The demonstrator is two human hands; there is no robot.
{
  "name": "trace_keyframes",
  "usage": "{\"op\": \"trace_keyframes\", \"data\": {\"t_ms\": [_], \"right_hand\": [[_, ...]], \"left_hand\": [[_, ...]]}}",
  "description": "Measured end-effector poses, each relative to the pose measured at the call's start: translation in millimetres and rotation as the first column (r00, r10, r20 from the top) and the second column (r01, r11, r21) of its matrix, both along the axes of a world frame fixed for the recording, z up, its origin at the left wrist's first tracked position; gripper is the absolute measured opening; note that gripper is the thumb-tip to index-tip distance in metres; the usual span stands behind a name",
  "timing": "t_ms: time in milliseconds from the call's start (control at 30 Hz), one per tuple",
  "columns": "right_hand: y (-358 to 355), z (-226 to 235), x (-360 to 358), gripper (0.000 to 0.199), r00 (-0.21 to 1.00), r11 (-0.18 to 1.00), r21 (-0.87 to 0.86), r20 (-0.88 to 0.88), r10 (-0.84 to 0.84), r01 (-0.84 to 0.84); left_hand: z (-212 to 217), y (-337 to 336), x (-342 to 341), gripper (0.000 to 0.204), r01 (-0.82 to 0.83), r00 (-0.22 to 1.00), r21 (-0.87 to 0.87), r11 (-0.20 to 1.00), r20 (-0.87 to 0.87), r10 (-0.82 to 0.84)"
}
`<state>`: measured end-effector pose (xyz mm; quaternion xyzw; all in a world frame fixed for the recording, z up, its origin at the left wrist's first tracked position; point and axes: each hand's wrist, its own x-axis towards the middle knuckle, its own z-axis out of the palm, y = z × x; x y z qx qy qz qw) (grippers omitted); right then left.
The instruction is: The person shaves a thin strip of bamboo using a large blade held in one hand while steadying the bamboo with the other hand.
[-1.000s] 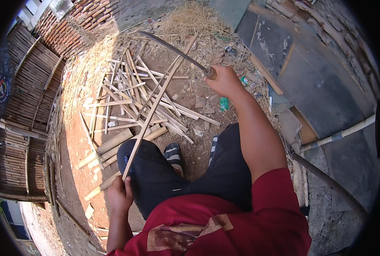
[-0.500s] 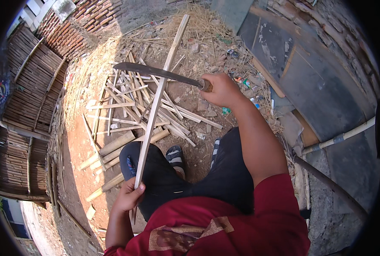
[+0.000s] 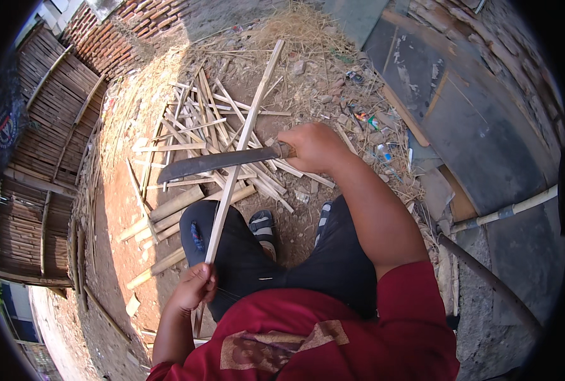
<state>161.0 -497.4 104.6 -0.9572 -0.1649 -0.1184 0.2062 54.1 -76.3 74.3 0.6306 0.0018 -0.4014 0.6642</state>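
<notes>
My left hand (image 3: pixel 194 287) is closed around the lower end of a long, pale bamboo strip (image 3: pixel 247 130), which slants up and away over my left knee. In my right hand (image 3: pixel 312 147) is the wooden handle of a machete (image 3: pixel 216 164), its dark blade pointing left. The blade lies across the strip about midway along it; whether it bites into the bamboo I cannot tell. Beyond my knees, a loose pile of split bamboo strips (image 3: pixel 197 120) covers the ground. Several round bamboo poles (image 3: pixel 171 207) lie beside my left leg.
Slatted bamboo panels (image 3: pixel 47 140) stand at the left. Dark boards (image 3: pixel 479 127) lean along the right, near a long pole (image 3: pixel 492 286). At the back are a brick wall (image 3: pixel 127 32) and dry straw (image 3: pixel 295 28). Litter (image 3: pixel 384 152) is strewn right of the pile.
My right hand has brought the machete nearer to me along the bamboo strip, and the blade's tip has swung down toward me. My left hand keeps its grip at the near end.
</notes>
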Motion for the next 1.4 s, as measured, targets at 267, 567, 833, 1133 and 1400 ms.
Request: {"op": "trace_keyframes", "data": {"t_ms": [267, 567, 833, 1133, 1400], "right_hand": [[-85.7, -39.1, 43.5, 0.036, 0.773, 0.653, 0.440, -0.182, -0.608, 0.617], [-19.2, -14.8, 10.7, 0.016, 0.960, 0.204, 0.946, -0.270, 0.073, 0.251], [12.7, -9.7, 8.7, 0.012, 0.943, 0.200, 0.964, -0.223, 0.248, 0.175], [11.6, 13.5, -8.2, 0.019, 0.905, 0.287, 0.955, -0.184, 0.384, 0.072], [-5.4, 2.6, -3.8, 0.025, 0.896, 0.328, 0.934, -0.262, 0.359, 0.141]], "left_hand": [[14.3, 6.1, 8.3, 0.040, -0.096, 0.978, 0.249, 0.964, 0.206, 0.044], [27.3, -63.4, 71.7, 0.036, -0.317, 0.890, 0.074, 0.946, 0.367, 0.269], [88.5, -152.6, 148.4, 0.029, -0.069, 0.823, -0.278, 0.958, 0.528, 0.212], [82.6, -204.1, 170.7, 0.038, 0.093, 0.675, -0.336, 0.937, 0.713, 0.188], [58.1, -222.6, 165.5, 0.043, -0.007, 0.717, -0.340, 0.940, 0.654, 0.242]]}}
